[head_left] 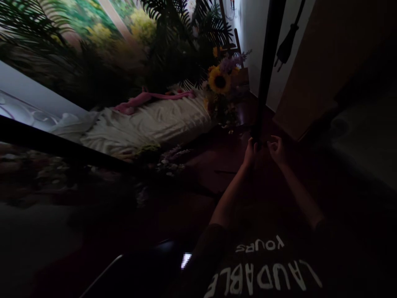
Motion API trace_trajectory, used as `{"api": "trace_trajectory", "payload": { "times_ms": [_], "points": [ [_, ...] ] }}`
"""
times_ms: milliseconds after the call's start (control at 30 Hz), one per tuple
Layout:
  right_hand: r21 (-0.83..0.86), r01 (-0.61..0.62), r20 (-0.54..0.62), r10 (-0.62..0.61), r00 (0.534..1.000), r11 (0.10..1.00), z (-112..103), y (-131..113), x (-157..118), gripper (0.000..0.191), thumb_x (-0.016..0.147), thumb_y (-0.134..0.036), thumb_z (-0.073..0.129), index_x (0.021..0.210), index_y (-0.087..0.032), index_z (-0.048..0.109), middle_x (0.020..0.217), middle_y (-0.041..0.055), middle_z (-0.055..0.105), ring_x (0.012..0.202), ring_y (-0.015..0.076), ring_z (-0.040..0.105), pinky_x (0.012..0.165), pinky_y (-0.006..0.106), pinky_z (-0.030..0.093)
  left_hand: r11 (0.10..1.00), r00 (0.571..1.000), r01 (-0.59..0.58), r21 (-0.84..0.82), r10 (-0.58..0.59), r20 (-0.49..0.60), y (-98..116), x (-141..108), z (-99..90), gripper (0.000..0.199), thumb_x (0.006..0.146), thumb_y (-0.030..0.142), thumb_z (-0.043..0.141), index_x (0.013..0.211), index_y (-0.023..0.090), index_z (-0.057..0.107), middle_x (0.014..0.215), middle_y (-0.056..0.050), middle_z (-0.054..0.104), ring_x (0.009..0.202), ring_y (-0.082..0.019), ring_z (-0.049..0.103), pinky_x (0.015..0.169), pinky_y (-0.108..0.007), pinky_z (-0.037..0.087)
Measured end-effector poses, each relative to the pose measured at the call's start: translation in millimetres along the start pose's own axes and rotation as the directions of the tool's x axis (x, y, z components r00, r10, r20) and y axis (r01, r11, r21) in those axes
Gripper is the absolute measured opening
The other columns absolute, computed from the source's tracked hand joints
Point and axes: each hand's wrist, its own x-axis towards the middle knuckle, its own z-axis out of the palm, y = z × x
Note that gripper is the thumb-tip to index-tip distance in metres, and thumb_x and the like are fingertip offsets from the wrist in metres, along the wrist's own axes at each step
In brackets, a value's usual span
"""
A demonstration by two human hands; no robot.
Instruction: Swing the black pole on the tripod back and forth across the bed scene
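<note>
In the dim head view, a dark upright pole [266, 70] runs down to my left hand [249, 154], whose fingers are wrapped round its lower part. Just to the right of the pole, my right hand [277, 150] is raised with its fingers curled and apart; nothing shows between them. A black plug [285, 49] hangs on its cord above and to the right of both hands. The lower end of the pole is lost in shadow.
Sunflowers [219, 80] stand beyond the pole. A draped white cloth [155, 122] bears a pink plush toy [136, 102]. Another dark bar [62, 142] crosses the left side. At the right is a brown panel [305, 78]; palm leaves [173, 16] hang at the back.
</note>
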Motion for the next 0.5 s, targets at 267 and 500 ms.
{"api": "trace_trajectory", "payload": {
  "times_ms": [267, 500],
  "points": [
    [0.157, -0.26, -0.012, 0.265, 0.964, 0.953, 18, -4, 16, 0.021, 0.085, -0.032, 0.06, 0.102, -0.021, 0.055, 0.098, 0.0038, 0.066, 0.071, 0.01, 0.061, 0.056, 0.018, 0.047, 1.0, 1.0, 0.01, -0.001, -0.01, 0.011, 2, 0, 0.5, 0.051, 0.094, 0.05, 0.038, 0.135, 0.018, 0.039, 0.118, -0.014, 0.061, 0.108, -0.021, 0.06, 0.094, -0.035, 0.047],
    [0.428, -0.741, 0.371, 0.647, 0.666, 0.518, 13, 2, 43, 0.008, 0.086, -0.009, 0.054, 0.085, -0.017, 0.055, 0.05, -0.0066, 0.053, 0.033, 0.0015, 0.04, 0.03, 0.008, 0.025, 1.0, 1.0, 0.011, -0.014, -0.011, 0.01, 1, 0, -0.8, 0.05, 0.094, 0.048, 0.039, 0.135, 0.019, 0.04, 0.114, -0.012, 0.062, 0.103, -0.02, 0.061, 0.091, -0.034, 0.048]
  ]
}}
